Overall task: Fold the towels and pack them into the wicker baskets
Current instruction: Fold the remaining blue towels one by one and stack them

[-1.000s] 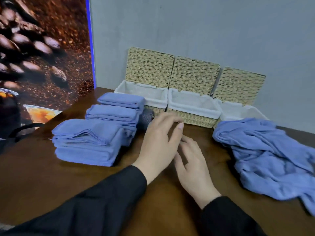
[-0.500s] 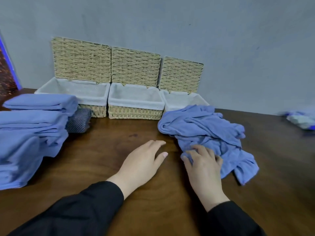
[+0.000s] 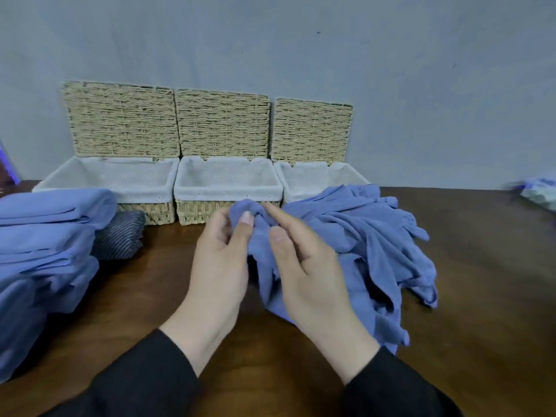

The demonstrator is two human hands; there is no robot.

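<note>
1. At the centre of the frame, the left hand [image 3: 221, 257] pinches a bunched edge of the loose blue towel [image 3: 355, 251] between thumb and fingers.
2. The right hand [image 3: 307, 266] grasps the same towel just beside it, thumb on top of the cloth, index finger stretched forward.
3. The towel lies crumpled on the brown table [image 3: 481, 296], right of centre, its far edge touching the right basket [image 3: 304, 179].
4. To do this step well, I judge the hands should work outward along the hem to find two corners, lift, shake flat, then fold.
5. Three wicker baskets stand in the upper middle, lids open against the wall: left basket [image 3: 99, 182], middle basket [image 3: 228, 188] and the right one show only white liners.
6. Folded towels [image 3: 45, 236] are stacked at the left edge, none yet packed.
</note>
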